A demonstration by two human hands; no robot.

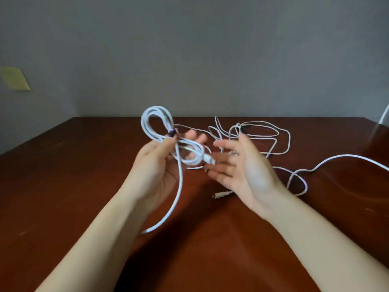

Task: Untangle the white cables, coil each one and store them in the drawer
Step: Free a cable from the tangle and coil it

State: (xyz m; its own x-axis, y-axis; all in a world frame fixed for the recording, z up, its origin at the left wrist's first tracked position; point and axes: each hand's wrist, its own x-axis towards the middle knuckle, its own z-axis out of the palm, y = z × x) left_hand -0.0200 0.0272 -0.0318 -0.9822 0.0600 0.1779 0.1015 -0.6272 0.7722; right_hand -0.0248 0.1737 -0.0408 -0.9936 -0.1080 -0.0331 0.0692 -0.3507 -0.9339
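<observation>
Risk: left hand (155, 167) fingers pinch coil (156, 108) at one pt (tail hangs free); right hand (242, 169) fingers spread, holding nothing, so your loops may spring apart.

Smooth white plastic cables (263, 135) on a glossy reddish-brown wooden table (84, 165).

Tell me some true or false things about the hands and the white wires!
1. The left hand holds a coiled white cable. True.
2. The right hand grips a cable too. False: its fingers are spread open, not curled round anything.
3. Loose white cables lie on the brown table. True.
4. A pink note sticks on the wall. False: the note is yellow.
</observation>
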